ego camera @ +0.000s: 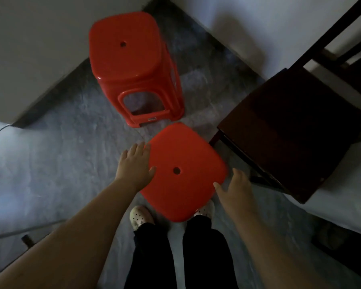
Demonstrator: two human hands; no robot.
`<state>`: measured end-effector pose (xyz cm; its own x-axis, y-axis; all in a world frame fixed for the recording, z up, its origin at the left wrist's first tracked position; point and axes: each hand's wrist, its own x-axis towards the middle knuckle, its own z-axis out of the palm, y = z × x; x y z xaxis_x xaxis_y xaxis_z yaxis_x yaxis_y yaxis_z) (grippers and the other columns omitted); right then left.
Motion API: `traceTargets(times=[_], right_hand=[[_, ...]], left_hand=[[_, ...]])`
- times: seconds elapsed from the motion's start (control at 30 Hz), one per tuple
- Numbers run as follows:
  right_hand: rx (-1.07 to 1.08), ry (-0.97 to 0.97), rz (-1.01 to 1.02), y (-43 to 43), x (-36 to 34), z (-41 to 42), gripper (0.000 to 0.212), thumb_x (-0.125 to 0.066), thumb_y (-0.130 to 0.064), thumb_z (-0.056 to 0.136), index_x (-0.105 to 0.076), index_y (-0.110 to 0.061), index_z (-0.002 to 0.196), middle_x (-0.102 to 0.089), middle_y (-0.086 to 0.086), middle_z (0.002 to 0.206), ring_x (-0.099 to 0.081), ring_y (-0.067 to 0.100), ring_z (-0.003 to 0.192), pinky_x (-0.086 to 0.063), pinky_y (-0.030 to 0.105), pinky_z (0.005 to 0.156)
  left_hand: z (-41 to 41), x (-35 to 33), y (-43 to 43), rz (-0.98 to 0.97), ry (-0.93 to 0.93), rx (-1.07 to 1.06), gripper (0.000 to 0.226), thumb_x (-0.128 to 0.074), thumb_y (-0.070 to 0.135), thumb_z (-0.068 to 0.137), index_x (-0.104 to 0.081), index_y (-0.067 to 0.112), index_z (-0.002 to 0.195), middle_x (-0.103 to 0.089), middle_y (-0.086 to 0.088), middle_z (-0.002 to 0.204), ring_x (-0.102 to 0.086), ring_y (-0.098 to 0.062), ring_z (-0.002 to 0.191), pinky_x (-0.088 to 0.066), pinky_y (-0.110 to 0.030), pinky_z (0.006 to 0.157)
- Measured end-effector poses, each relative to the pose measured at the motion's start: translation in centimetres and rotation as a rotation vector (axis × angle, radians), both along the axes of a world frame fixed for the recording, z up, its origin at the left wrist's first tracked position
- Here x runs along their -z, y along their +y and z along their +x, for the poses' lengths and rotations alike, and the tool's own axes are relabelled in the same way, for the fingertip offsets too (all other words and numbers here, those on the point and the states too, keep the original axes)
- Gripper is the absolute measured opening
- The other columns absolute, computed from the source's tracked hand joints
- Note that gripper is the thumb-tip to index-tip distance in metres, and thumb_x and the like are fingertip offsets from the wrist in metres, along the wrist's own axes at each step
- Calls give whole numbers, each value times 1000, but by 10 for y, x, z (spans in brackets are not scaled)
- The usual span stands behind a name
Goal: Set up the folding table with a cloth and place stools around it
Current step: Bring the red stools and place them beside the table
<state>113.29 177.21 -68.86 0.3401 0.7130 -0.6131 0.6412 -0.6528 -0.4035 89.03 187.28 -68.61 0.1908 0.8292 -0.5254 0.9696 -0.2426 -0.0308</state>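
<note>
Two red plastic stools stand out on the grey floor. The far stool (126, 53) stands upright near the wall corner. The near stool (186, 172) is seen from above, its seat turned like a diamond just in front of my feet and covering my right shoe's toe. My left hand (134, 165) is at the seat's left edge with its fingers straight beside the rim and its thumb on the seat top. At the seat's right edge my right hand (236, 186) has loosely curled fingers, its thumb tip against the rim. No table or cloth is in view.
A dark wooden chair (290, 132) stands close on the right, its corner near the near stool. White walls (29, 49) meet in a corner behind the far stool. A white surface (338, 195) lies under the chair's right side. Metal bars (13, 234) show at the bottom left.
</note>
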Motion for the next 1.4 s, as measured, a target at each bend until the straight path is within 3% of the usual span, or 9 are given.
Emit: traceTargets(times=[0.17,0.27,0.37,0.53,0.67,0.87,1.03,1.17,1.4], right_hand=[[218,144,-68,3,51,-12,97,-63,-47,84,-2,-13,150,-17,12,155,-28,26,139,-33,38,106],[355,271,-38,2,75,-27,98,-67,-52,78,-7,-23,149,-33,9,149,-44,24,130,-39,36,102],[428,292,-7,5,90,-46,106,-71,-62,65,-10,-32,146,-39,6,145,-48,23,125,-43,43,102],[463,256,18,14,96,-67,102,-74,-49,72,-8,-27,147,-40,8,143,-47,24,125,-41,40,101],[345,203,51,22,79,-118,99,-73,-48,74,-8,-30,147,-41,4,143,-49,21,123,-42,44,103],[79,105,119,60,49,-261,104,-68,-45,80,0,-9,150,-30,14,151,-38,27,134,-32,38,108],[-189,202,125,111,22,-412,95,-63,-45,84,-2,-15,151,-30,11,152,-37,27,135,-29,39,109],[-382,314,135,142,8,-530,92,-66,-41,83,-10,-14,151,-34,11,151,-38,27,135,-30,41,112],[-666,492,133,184,-15,-709,83,-67,-38,83,-20,-20,149,-41,3,146,-43,21,130,-34,44,110]], left_hand=[[-6,60,23,-11,-86,-154,87,-46,59,87,-11,10,150,-15,-14,157,-16,-29,144,-22,-48,113],[-17,83,25,-59,-163,-255,97,-55,59,82,-5,11,151,-11,-12,158,-15,-28,145,-23,-47,112],[-31,102,23,-187,-269,-372,114,-71,55,72,-1,13,151,-18,-12,157,-23,-29,142,-27,-47,112],[-52,108,16,-194,-413,-508,110,-76,52,69,-13,12,150,-28,-14,150,-27,-34,138,-27,-43,109],[-109,98,5,-140,-530,-703,102,-76,52,69,-23,11,147,-35,-13,147,-33,-31,134,-32,-42,106],[-262,71,-38,8,-629,-1072,82,-77,49,69,-43,11,134,-51,-13,129,-44,-31,121,-38,-38,94],[-405,40,-72,160,-576,-1255,69,-75,52,69,-52,11,119,-57,-15,114,-52,-32,108,-42,-38,86],[-508,15,-94,313,-515,-1379,64,-73,55,69,-53,11,111,-58,-12,109,-53,-30,104,-36,-32,77],[-662,-23,-108,521,-453,-1578,65,-61,67,61,-57,15,101,-65,-7,98,-60,-29,92,-49,-43,80]])
